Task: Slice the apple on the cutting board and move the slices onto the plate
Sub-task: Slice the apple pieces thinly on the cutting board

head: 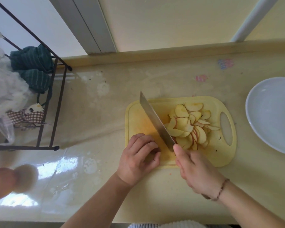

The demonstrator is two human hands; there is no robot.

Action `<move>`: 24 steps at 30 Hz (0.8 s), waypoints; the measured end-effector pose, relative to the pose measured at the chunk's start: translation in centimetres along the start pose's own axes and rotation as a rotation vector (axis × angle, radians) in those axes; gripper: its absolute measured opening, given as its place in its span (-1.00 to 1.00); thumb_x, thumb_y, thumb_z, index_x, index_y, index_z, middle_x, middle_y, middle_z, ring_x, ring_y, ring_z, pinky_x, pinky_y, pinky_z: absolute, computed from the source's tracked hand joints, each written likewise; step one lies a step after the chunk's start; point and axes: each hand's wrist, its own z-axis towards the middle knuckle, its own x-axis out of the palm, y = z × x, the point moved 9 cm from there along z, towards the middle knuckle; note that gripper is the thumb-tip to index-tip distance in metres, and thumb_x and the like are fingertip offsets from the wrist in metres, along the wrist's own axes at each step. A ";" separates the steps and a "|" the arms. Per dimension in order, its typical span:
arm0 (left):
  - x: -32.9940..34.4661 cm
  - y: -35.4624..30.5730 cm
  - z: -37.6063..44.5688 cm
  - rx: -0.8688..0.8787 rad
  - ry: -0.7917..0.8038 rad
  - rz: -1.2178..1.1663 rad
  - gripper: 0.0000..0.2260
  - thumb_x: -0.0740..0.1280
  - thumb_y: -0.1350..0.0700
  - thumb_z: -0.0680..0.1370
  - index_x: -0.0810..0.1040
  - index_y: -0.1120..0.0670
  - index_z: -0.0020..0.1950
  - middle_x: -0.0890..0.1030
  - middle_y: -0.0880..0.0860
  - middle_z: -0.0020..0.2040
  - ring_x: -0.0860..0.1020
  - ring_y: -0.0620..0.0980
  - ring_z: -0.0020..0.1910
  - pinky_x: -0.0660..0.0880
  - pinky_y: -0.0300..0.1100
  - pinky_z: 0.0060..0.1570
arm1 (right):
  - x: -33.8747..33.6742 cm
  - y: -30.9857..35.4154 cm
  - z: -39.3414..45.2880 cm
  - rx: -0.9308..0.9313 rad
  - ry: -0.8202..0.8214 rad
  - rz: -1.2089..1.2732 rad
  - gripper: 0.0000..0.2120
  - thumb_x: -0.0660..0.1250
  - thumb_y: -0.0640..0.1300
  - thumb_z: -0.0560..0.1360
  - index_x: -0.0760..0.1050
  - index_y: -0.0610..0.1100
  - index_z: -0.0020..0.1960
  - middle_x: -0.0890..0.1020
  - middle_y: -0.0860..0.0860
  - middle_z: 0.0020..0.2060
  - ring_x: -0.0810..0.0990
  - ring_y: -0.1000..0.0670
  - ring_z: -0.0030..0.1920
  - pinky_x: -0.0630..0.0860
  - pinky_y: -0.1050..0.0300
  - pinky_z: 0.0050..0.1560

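On the yellow board (220, 155), the left hand (138, 159) curls its fingers down just left of the knife (156, 121); what it holds is hidden. The right hand (196, 170) grips the handle. Slices (190, 125) lie piled right of the blade; the plate (270, 114) sits apart.

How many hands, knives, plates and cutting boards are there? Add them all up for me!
Hands: 2, left hand and right hand
Knives: 1, knife
Plates: 1, plate
Cutting boards: 1, cutting board
Total: 5
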 end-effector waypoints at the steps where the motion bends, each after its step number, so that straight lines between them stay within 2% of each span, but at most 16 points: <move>1: 0.0 0.0 0.0 -0.010 0.007 -0.007 -0.81 0.59 0.24 0.39 0.67 0.22 -0.07 0.62 0.12 0.00 0.58 0.08 0.02 0.57 -0.08 0.14 | -0.1 0.0 -0.3 0.012 0.009 0.007 -0.43 -0.10 0.39 0.44 0.27 -0.06 -0.41 0.23 0.08 -0.65 0.19 0.13 -0.64 0.19 0.27 -0.57; 6: 0.0 0.0 0.0 -0.019 0.011 -0.012 -0.83 0.59 0.26 0.40 0.68 0.24 -0.07 0.66 0.15 -0.02 0.58 0.08 0.03 0.58 -0.05 0.11 | 0.4 1.9 -3.2 -0.079 -0.021 -0.060 -0.45 -0.08 0.38 0.39 0.24 -0.08 -0.41 0.31 0.04 -0.61 0.27 0.10 -0.55 0.29 0.16 -0.40; 11: -0.1 -0.1 0.1 0.002 -0.012 -0.029 -0.87 0.55 0.25 0.44 0.69 0.26 -0.07 0.67 0.16 -0.03 0.59 0.09 0.05 0.59 -0.01 0.08 | 0.4 2.2 -4.4 -0.060 -0.008 -0.068 -0.43 -0.09 0.37 0.40 0.27 -0.11 -0.38 0.34 -0.01 -0.53 0.30 0.11 -0.49 0.38 0.04 -0.31; 15: -0.1 -0.1 0.0 0.001 -0.009 -0.038 -0.86 0.55 0.25 0.44 0.68 0.25 -0.05 0.67 0.16 -0.02 0.59 0.08 0.05 0.60 0.00 0.08 | 0.5 2.0 -4.3 -0.031 -0.011 -0.083 -0.43 -0.11 0.38 0.39 0.27 -0.10 -0.38 0.34 0.00 -0.54 0.31 0.10 -0.50 0.36 0.09 -0.34; 20: -0.3 0.0 0.1 -0.008 -0.011 -0.042 -0.89 0.52 0.22 0.48 0.71 0.27 -0.10 0.68 0.17 -0.04 0.59 0.06 0.05 0.59 -0.03 0.10 | 0.8 1.7 -4.2 -0.022 0.008 -0.072 -0.42 -0.12 0.39 0.39 0.27 -0.11 -0.38 0.34 -0.01 -0.54 0.32 0.10 -0.49 0.39 0.01 -0.29; 24: -0.2 0.2 0.1 -0.020 -0.018 -0.051 -0.88 0.56 0.24 0.45 0.71 0.27 -0.08 0.68 0.16 -0.02 0.60 0.07 0.06 0.59 -0.02 0.09 | 0.9 1.8 -4.0 -0.026 0.008 -0.086 -0.41 -0.13 0.40 0.38 0.28 -0.10 -0.37 0.33 -0.02 -0.52 0.32 0.09 -0.48 0.36 0.06 -0.34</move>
